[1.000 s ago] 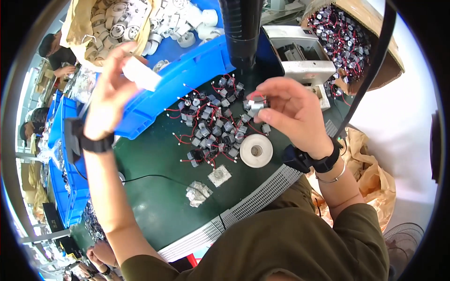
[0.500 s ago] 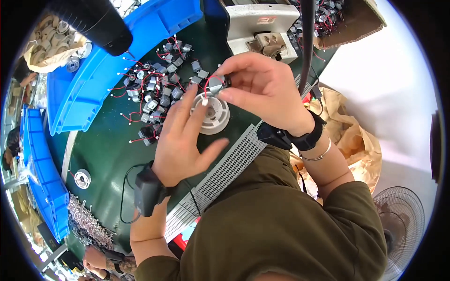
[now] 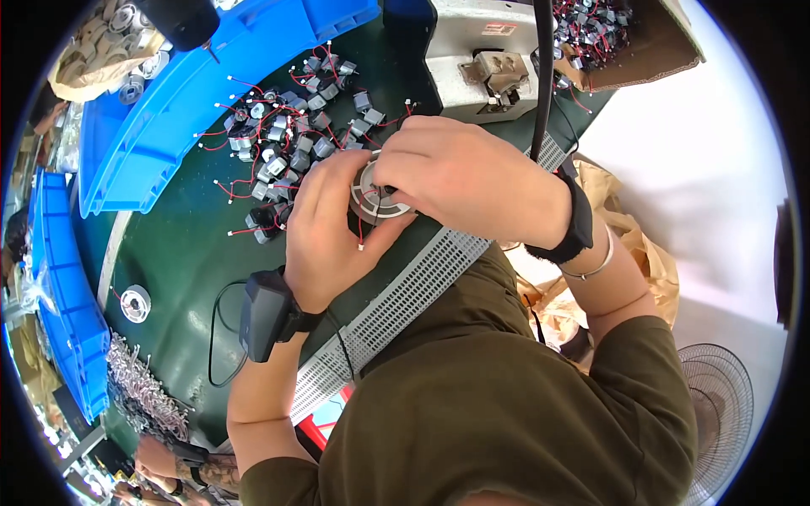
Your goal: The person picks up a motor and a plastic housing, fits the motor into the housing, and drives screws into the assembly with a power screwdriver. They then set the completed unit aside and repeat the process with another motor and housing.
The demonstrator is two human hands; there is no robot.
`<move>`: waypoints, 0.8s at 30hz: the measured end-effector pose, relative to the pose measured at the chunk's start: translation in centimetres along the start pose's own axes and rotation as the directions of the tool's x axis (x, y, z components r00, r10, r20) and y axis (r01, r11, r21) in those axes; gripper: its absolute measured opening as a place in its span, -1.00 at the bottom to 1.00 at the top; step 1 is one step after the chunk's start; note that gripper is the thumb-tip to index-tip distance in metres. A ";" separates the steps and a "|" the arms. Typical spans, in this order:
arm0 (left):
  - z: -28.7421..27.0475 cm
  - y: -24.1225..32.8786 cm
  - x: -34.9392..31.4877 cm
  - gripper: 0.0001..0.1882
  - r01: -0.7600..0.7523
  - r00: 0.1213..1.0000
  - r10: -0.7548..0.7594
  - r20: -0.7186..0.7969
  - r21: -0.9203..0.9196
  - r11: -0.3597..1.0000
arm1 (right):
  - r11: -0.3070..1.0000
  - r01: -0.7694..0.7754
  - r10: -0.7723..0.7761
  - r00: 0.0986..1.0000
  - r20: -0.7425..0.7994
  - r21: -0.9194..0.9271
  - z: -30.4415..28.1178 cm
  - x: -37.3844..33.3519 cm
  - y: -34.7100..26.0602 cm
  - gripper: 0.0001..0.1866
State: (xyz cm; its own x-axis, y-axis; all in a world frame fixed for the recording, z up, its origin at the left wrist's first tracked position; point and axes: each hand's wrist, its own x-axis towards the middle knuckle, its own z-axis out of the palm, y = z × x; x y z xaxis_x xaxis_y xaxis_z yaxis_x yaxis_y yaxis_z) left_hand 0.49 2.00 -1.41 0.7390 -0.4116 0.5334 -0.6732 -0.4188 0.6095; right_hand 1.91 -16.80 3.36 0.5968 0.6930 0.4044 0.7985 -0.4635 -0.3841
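My left hand (image 3: 325,221) curls around a round white plastic housing (image 3: 363,207), thumb on the near side and fingers on the far side. Over the housing's middle, my right hand (image 3: 472,175) is closed, its fingertips on a small motor (image 3: 389,191) that is mostly hidden beneath them. A red wire runs out across the housing's near rim and ends in a small white connector (image 3: 361,247). Just beyond and left of my hands lies a loose heap of small grey motors (image 3: 299,160) with red wires.
Blue bins (image 3: 139,181) stand along the far left. A black tool (image 3: 181,21) hangs above them. Beyond my right hand is a beige machine (image 3: 477,97), near a cardboard box (image 3: 650,63) of motors. Another white housing (image 3: 135,304) lies left. Another person's hand (image 3: 156,458) shows lower left.
My right hand has brought the motor down into the housing's middle. My left hand has gone from spread fingers over the housing to gripping its sides. The view has shifted slightly.
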 end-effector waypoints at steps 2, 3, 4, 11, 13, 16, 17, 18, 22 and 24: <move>-0.1 -0.2 -0.1 -0.37 0.000 1.000 0.000 0.001 -0.008 1.000 | 0.998 0.045 -0.044 0.999 0.030 -0.050 -0.1 0.3 -0.2 -0.81; -0.1 -0.3 0.0 -0.37 -0.002 1.000 0.002 0.003 -0.013 1.000 | 0.997 0.047 -0.045 0.998 0.035 -0.055 -0.1 0.5 -0.1 -0.81; -0.1 -0.4 -0.1 -0.37 -0.003 1.000 0.003 -0.003 -0.017 1.000 | 0.997 0.060 -0.056 0.996 0.067 -0.053 -0.2 0.6 0.1 -0.84; -0.6 -0.7 -0.2 -0.41 -0.055 0.998 0.054 -0.013 -0.033 0.998 | 0.984 -0.051 0.105 0.937 -0.334 0.168 -3.8 4.4 -0.5 -0.95; -0.6 -0.7 -0.3 -0.47 -0.122 0.992 0.123 -0.016 0.035 0.992 | 0.784 0.008 0.417 0.733 -0.537 0.620 -5.4 7.8 -0.9 -0.36; -0.5 -0.7 -0.7 -0.66 -0.173 0.985 0.173 0.014 0.093 0.980 | 0.852 0.010 0.368 0.700 -0.612 0.524 -6.1 13.1 -0.5 -0.35; -0.9 -1.0 -1.2 -0.61 -0.129 0.989 0.125 0.079 0.049 0.990 | 0.634 0.111 0.367 0.827 -0.425 0.765 -7.4 13.8 -1.6 -0.42; -0.6 -1.0 -1.2 -0.62 -0.131 0.989 0.127 0.075 0.045 0.990 | 0.639 0.122 0.369 0.818 -0.442 0.759 -7.4 14.5 -0.5 -0.42; 0.0 -0.3 -0.4 -0.62 -0.156 0.985 0.155 0.080 0.016 0.988 | 0.635 0.333 0.106 0.856 -0.506 0.697 -9.3 15.3 2.3 -0.66; -0.3 -0.7 -0.8 -0.62 -0.130 0.989 0.129 0.069 0.006 0.992 | 0.501 0.446 -0.002 0.858 -0.514 0.742 -9.6 14.3 2.2 -0.77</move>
State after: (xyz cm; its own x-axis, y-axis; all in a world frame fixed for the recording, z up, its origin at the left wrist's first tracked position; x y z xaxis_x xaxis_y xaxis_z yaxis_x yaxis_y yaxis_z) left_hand 0.32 2.84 -2.10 0.6423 -0.5169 0.5659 -0.7635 -0.3667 0.5316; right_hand 12.95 -13.21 16.25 0.5508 0.3115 0.7743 0.6078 0.4861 -0.6279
